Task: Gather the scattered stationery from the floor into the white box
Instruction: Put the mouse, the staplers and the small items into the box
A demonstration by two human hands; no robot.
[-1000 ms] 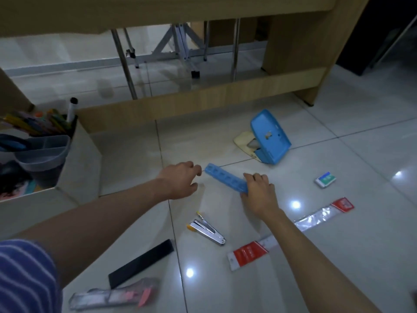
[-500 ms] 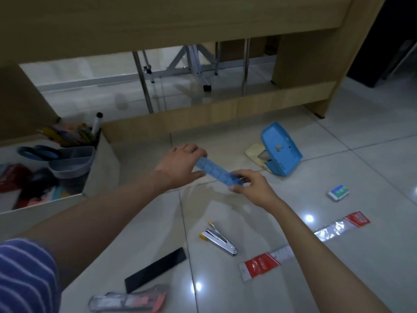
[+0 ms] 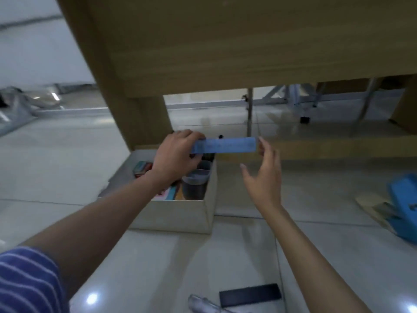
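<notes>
My left hand [image 3: 176, 157] grips the left end of a flat blue ruler [image 3: 228, 145], held level in the air above the far right part of the white box [image 3: 180, 214]. Just right of the ruler's free end, my right hand [image 3: 264, 175] is spread with fingers apart and holds nothing. The box stands on the floor against a wooden desk leg and contains a grey cup [image 3: 197, 179], coloured packets and other stationery. My left forearm hides part of the box's inside.
A wooden desk [image 3: 225, 53] overhangs the box, its low crossbar [image 3: 338, 146] running right. A blue hole punch [image 3: 404, 206] lies on the tiles at the right edge. A black flat strip [image 3: 250, 298] and a clear-wrapped item [image 3: 203, 307] lie at the bottom.
The ruler went from my right hand's grip on the floor into my left hand, which carried it up and left over the box. My right hand let go and opened. The view swung left.
</notes>
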